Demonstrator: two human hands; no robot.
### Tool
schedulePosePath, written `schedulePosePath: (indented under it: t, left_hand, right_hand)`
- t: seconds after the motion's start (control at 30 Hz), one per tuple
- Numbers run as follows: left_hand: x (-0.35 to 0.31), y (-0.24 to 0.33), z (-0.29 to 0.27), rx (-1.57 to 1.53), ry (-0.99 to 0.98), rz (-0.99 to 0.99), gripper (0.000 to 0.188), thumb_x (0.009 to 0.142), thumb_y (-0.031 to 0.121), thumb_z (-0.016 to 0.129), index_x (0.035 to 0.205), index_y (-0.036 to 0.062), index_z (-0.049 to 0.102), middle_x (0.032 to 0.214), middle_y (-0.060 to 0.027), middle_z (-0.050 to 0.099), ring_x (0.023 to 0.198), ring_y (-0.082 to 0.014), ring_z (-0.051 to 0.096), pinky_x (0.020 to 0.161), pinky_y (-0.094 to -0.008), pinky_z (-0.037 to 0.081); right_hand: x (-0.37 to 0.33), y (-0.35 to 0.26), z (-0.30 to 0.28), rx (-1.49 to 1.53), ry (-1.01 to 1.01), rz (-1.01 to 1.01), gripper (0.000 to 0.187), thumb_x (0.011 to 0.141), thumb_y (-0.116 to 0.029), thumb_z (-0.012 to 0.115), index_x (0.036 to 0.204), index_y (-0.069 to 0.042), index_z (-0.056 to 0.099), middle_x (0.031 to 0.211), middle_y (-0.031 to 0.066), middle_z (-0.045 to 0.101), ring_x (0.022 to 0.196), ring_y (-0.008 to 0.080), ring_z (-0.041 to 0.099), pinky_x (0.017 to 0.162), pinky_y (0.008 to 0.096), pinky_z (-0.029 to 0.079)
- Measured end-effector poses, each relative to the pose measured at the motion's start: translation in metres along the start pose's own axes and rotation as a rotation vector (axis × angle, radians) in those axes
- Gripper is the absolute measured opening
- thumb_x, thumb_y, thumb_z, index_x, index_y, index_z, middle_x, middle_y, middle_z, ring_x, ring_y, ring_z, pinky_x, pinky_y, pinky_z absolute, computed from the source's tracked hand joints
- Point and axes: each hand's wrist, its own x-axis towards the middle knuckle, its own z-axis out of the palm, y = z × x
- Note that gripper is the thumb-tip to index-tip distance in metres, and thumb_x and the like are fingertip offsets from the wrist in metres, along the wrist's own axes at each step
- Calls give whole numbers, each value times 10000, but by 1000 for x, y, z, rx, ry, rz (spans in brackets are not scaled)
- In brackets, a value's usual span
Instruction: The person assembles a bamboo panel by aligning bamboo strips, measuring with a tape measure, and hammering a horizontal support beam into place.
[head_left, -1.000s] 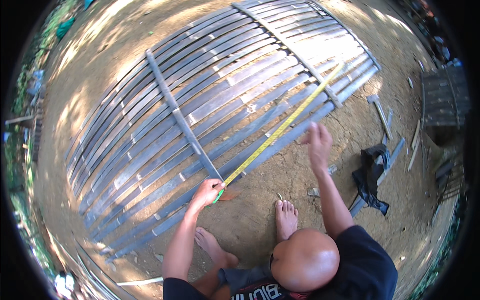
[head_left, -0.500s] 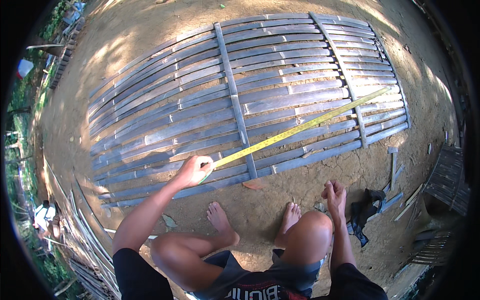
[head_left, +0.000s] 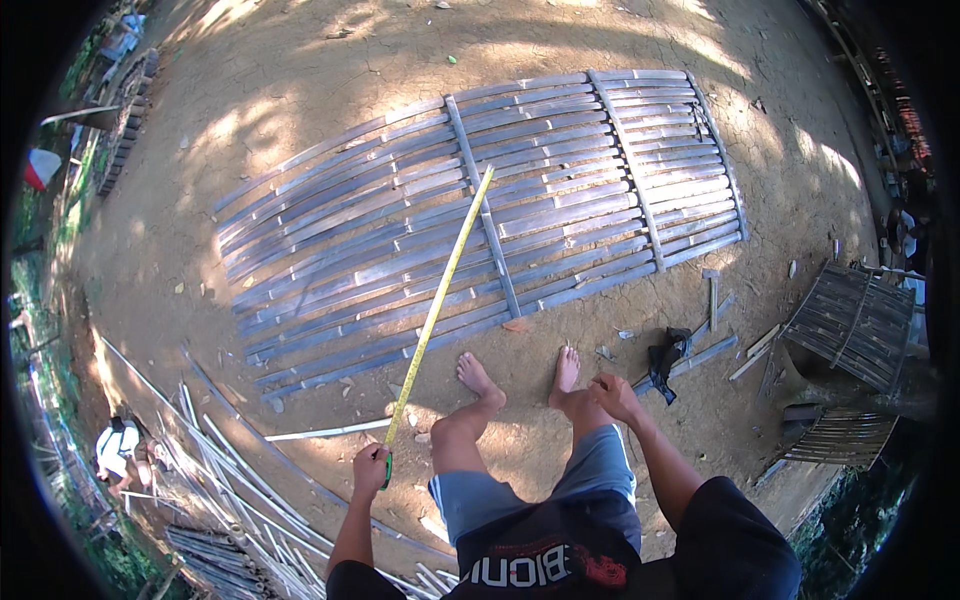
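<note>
My left hand [head_left: 371, 472] is closed around a tape measure, whose green case [head_left: 388, 470] shows beside my fingers. Its long yellow blade [head_left: 436, 310] runs out stiffly away from me. The blade's far end appears over the middle crossbar of a slatted bamboo panel [head_left: 560, 235] on the ground; whether it touches the bamboo I cannot tell. Above my right knee, my right hand [head_left: 614, 397] has its fingers curled together, and what they hold, if anything, is hidden.
Bamboo strips [head_left: 240, 470] lie in a heap at the left. Right of my feet are a black plastic bag [head_left: 664, 362] and bamboo offcuts [head_left: 712, 350]. A small bamboo platform [head_left: 845, 325] stands farther right. Another person [head_left: 118, 448] crouches at the far left.
My view has risen as I straightened from a squat. My left hand has drawn back toward me with the tape measure, and the blade has swung left from the panel's right side.
</note>
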Motion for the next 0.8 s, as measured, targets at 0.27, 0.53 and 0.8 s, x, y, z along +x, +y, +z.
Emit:
schedulePosePath:
  t: [0.27, 0.53, 0.8]
  left_hand:
    - [-153, -101, -48, -202, -33, -286, 262, 916, 274, 621, 899, 58, 767, 751, -102, 689, 714, -193, 640, 669, -345, 484]
    - [-179, -55, -68, -413, -31, -243, 254, 935, 214, 587, 896, 13, 737, 718, -66, 656, 622, -157, 610, 582, -311, 481]
    - [-89, 36, -88, -464, 8, -174, 243, 956, 206, 579, 901, -3, 689, 687, -58, 621, 580, -147, 593, 542, -289, 466]
  right_hand:
    - [-110, 16, -34, 171, 98, 258, 296, 924, -262, 590, 893, 24, 660, 702, 113, 680, 588, 181, 665, 541, 314, 534]
    - [-147, -39, -47, 281, 205, 210, 286, 936, -260, 580, 915, 22, 627, 748, 121, 682, 609, 187, 669, 556, 320, 547]
    - [-95, -43, -18, 387, 131, 299, 290, 903, -234, 577, 930, 45, 653, 700, 132, 673, 563, 202, 653, 502, 324, 520]
